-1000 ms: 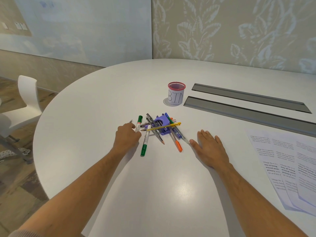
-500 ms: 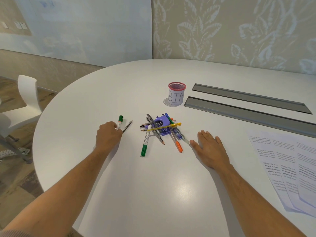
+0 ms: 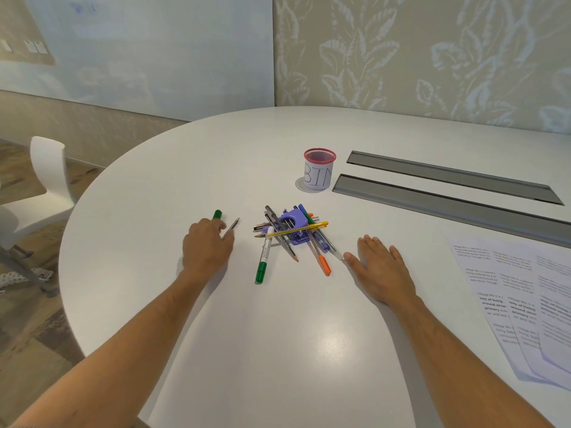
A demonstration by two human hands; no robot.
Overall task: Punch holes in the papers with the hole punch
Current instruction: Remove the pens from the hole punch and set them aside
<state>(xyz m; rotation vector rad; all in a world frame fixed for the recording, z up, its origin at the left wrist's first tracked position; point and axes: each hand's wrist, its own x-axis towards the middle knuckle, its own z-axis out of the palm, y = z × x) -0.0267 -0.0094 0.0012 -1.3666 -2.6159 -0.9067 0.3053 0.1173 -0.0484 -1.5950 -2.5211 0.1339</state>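
The smooth, glossy white counter (image 3: 278,350) has a rounded edge. The left hand (image 3: 205,247) lies on it with fingers curled over a green-capped marker (image 3: 217,214) and a slim pencil (image 3: 232,227), both poking out past its fingertips. The right hand (image 3: 378,267) rests flat, fingers straight and slightly spread, holding nothing. Between the two hands, nearer the right thumb, the small purple plastic hole punch (image 3: 293,225) sits buried under a criss-cross pile of pens and pencils (image 3: 290,239); its long axis runs roughly away from the person, arched handle at the far end. Beyond the pile stands a cylindrical red mesh cup (image 3: 319,173) wrapped in white paper hand-lettered "BIN". Right of the right hand lie overlapping printed papers (image 3: 525,304), their text too blurred to read, and beyond that hand are two long grey metal cable slots (image 3: 448,208).
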